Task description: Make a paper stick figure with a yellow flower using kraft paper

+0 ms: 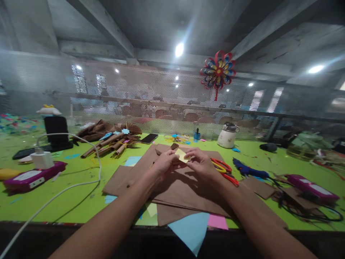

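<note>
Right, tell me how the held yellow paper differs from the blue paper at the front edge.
The yellow paper is held between left hand and right hand; the blue paper lies partly under brown paper. The yellow paper looks small; the blue paper larger, its tip past the table's edge. Both are coloured paper.

Dim overall — ceiling lights (179,50) glare and streak (rather harshly) — edges blurred, stretched

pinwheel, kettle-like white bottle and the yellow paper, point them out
pinwheel (219,72): head view, its yellow centre
white bottle (226,139): head view, its body
yellow paper (182,155): head view, its middle
</note>
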`<state>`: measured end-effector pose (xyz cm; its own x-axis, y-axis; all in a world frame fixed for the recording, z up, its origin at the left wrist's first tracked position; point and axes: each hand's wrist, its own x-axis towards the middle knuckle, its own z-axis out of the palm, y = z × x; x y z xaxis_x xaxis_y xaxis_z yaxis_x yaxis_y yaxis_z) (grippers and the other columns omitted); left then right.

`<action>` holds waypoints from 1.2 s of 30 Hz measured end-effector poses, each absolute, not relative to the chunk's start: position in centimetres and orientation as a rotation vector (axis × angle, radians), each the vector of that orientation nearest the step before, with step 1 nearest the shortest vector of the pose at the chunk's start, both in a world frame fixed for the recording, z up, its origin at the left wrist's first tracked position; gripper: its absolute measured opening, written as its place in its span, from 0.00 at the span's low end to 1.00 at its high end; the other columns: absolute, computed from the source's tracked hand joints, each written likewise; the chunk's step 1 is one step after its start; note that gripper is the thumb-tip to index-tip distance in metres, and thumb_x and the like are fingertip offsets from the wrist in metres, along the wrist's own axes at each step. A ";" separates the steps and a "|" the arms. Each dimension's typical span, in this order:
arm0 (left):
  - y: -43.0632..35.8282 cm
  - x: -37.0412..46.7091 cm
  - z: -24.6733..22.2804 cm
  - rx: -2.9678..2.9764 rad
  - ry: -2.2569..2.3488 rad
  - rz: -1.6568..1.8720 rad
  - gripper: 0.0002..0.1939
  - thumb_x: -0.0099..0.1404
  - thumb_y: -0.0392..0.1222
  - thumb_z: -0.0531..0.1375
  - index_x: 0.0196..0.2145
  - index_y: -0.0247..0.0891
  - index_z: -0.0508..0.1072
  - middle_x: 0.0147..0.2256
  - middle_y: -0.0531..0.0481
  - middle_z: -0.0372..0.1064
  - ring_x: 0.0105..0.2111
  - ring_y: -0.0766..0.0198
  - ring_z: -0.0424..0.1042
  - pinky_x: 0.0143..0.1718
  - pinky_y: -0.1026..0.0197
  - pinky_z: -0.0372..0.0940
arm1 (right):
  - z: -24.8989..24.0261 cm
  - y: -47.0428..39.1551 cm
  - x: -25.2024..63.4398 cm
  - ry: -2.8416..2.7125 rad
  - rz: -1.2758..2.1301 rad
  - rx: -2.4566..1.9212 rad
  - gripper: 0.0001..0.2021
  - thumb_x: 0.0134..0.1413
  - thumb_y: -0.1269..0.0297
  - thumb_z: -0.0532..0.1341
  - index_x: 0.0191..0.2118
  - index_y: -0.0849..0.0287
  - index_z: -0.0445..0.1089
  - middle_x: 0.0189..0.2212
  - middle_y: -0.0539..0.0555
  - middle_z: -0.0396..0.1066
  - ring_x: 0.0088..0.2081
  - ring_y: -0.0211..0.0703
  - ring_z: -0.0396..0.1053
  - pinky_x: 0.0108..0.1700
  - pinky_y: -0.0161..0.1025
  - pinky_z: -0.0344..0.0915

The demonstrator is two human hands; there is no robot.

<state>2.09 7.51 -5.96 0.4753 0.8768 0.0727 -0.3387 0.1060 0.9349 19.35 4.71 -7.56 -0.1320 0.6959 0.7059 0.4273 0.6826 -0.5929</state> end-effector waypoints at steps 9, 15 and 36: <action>7.4 2.3 -6.4 1.286 0.525 0.922 0.10 0.54 0.32 0.63 0.34 0.34 0.67 0.36 0.42 0.71 0.34 0.61 0.74 0.40 0.56 0.68 | -7.5 4.8 19.6 -1.729 0.368 -0.872 0.05 0.47 0.63 0.65 0.32 0.56 0.73 0.36 0.54 0.70 0.39 0.44 0.68 0.42 0.42 0.67; 6.7 2.3 -6.6 1.363 0.434 0.736 0.10 0.58 0.38 0.63 0.36 0.32 0.68 0.38 0.38 0.70 0.35 0.58 0.74 0.40 0.55 0.67 | -7.0 4.3 20.1 -1.742 0.506 -0.984 0.07 0.48 0.60 0.64 0.30 0.58 0.73 0.30 0.52 0.70 0.34 0.41 0.67 0.37 0.39 0.64; 6.9 1.9 -6.1 1.319 0.420 0.718 0.06 0.58 0.36 0.62 0.35 0.33 0.71 0.37 0.40 0.71 0.36 0.60 0.73 0.41 0.57 0.67 | -6.7 4.0 20.1 -1.631 0.931 -0.926 0.12 0.43 0.57 0.67 0.31 0.60 0.72 0.29 0.52 0.72 0.32 0.39 0.68 0.38 0.40 0.65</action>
<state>1.89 6.91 -6.08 0.7187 0.6856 0.1156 -0.2348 0.0828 0.9685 20.14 3.98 -6.73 -0.2061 0.9018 0.3799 0.1309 0.4102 -0.9026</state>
